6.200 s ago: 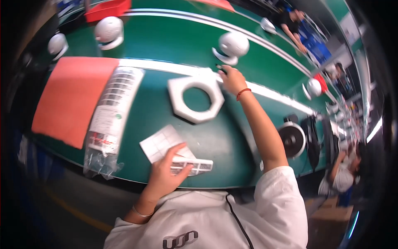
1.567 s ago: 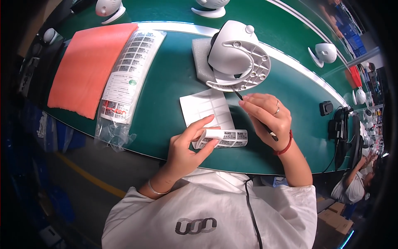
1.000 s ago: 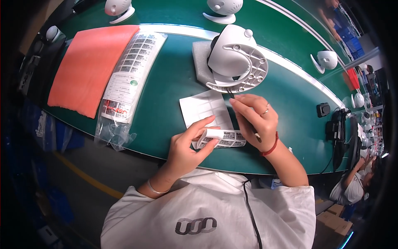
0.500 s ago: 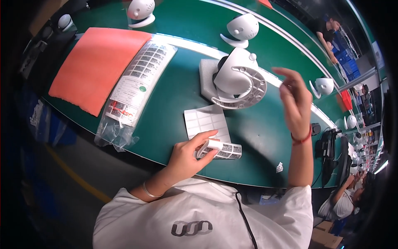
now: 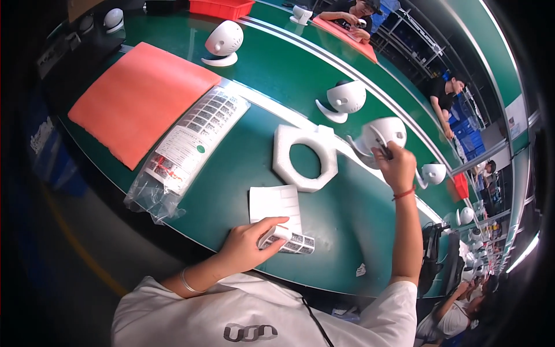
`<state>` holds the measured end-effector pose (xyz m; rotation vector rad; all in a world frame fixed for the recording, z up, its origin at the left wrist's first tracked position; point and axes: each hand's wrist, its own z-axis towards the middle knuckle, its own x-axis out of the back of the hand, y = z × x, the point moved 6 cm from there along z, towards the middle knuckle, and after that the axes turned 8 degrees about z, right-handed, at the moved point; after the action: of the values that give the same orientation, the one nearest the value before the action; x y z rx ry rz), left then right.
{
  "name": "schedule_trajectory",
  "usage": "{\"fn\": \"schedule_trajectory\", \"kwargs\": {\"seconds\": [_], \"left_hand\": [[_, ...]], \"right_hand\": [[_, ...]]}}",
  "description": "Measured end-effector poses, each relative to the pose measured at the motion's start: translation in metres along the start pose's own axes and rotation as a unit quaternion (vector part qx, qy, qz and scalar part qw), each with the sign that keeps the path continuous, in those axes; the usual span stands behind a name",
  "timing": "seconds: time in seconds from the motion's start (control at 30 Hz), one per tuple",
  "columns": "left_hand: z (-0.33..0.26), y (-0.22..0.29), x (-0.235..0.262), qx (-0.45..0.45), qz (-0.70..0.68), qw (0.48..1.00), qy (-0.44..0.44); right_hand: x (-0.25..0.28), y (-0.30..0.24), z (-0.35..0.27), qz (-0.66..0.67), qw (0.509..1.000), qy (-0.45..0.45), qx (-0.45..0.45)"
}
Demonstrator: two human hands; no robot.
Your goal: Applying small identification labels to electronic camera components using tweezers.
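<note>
Green worktop bears the label sheet, curled in the left hand.

Label sheet white, black-printed grid; rounded device white; foam ring white; mat orange; tabletop green.

Right arm was stretched way out front, right hand bunched into a grip. Left arm sat much closer in, left hand kinda curled, thumb on the near side, fingers opposite.

Gap btwn label bag & foam ring, L hand partly blocking.
</note>
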<state>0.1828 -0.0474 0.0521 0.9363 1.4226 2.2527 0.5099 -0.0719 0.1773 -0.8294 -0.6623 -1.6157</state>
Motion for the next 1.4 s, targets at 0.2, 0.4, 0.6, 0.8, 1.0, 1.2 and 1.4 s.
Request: {"fn": "schedule_trajectory", "kwargs": {"seconds": [0.2, 0.4, 0.6, 0.8, 1.0, 1.2, 1.4], "left_hand": [[-0.001, -0.006, -0.004, -0.021, 0.004, 1.0, -0.007], [-0.001, -0.003, -0.002, 0.0, 0.019, 1.0, -0.017], [-0.001, -0.005, -0.006, -0.017, 0.016, 1.0, -0.01], [0.0, 0.001, -0.002, -0.027, 0.013, 1.0, -0.004], [0.002, 0.0, -0.003, 0.002, 0.007, 1.0, -0.028], [-0.003, 0.002, 0.001, -0.042, 0.017, 0.999, 0.016], [-0.001, -0.003, 0.002, -0.011, -0.02, 0.999, 0.031]], "right_hand": [[-0.096, 0.123, -0.037, -0.257, 0.965, -0.044, 0.028], [-0.12, 0.144, -0.023, -0.154, 0.961, -0.141, -0.18], [-0.158, 0.056, 0.009, -0.006, 0.985, -0.151, -0.085], [-0.179, 0.061, 0.029, -0.029, 0.976, -0.173, -0.127], [-0.119, 0.053, 0.036, -0.112, 0.993, -0.031, -0.03], [-0.013, -0.038, 0.007, 0.169, 0.982, -0.027, 0.085], [0.0, -0.086, -0.016, 0.342, 0.925, -0.161, 0.026]]}}
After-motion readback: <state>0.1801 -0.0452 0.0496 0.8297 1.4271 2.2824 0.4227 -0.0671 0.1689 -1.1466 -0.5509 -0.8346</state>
